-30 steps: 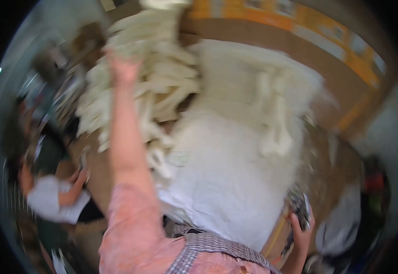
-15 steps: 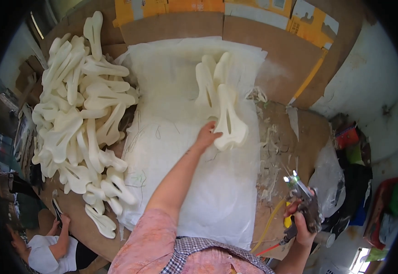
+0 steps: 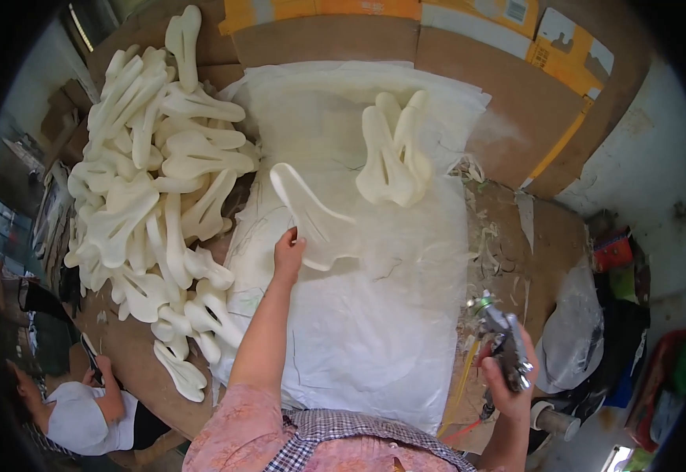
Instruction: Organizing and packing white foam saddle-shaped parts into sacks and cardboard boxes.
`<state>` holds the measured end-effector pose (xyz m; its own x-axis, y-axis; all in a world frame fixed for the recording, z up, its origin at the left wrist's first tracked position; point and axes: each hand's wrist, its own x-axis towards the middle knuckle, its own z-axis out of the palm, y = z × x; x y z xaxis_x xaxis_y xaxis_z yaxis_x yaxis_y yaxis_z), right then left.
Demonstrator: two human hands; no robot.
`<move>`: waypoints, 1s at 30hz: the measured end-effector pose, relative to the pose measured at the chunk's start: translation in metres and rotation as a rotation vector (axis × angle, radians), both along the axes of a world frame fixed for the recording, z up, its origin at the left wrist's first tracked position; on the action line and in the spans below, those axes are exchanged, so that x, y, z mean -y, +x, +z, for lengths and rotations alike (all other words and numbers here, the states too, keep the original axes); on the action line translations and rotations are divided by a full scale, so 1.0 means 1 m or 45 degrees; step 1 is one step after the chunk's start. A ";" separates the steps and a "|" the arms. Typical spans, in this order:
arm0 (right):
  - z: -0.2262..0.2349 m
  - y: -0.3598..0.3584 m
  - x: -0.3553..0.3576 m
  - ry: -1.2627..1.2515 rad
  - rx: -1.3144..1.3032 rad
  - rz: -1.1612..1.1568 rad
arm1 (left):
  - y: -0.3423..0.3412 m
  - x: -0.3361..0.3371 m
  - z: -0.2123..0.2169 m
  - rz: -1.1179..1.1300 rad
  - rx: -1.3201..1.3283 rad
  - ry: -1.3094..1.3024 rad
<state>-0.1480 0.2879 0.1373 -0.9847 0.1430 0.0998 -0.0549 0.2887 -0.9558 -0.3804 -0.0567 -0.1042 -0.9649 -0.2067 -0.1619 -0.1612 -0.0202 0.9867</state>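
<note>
My left hand [image 3: 288, 256] pinches the edge of a pale saddle-shaped foam pad [image 3: 315, 224], which rests on or just above the white plastic sheet [image 3: 343, 330] with its hollow-looking side up. In my right hand [image 3: 510, 377] is a metal spray gun [image 3: 502, 338], held over the sheet's right edge with its nozzle pointing up and left. Farther off, several cream saddle pads [image 3: 390, 177] lean together on the sheet, their long slots showing.
A tall heap of saddle pads [image 3: 134, 208] fills the left side. Cardboard walls [image 3: 319, 47] edge the back. Peeled scraps [image 3: 484, 244] lie right of the sheet, near a yellow hose [image 3: 462, 385]. A co-worker [image 3: 83, 413] sits at lower left.
My left hand has moved left with the pad, away from the leaning ones, and the pad now shows a different side. The spray gun has tilted and shifted slightly left.
</note>
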 end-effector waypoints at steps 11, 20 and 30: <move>0.000 -0.010 0.022 0.036 0.082 -0.012 | -0.159 -0.071 0.009 -0.325 0.018 0.455; -0.001 -0.021 0.030 -0.053 0.139 -0.018 | -0.148 -0.055 0.039 -0.661 0.050 0.500; 0.007 -0.027 0.052 0.179 0.186 -0.058 | -0.128 -0.067 0.013 -0.491 0.271 1.457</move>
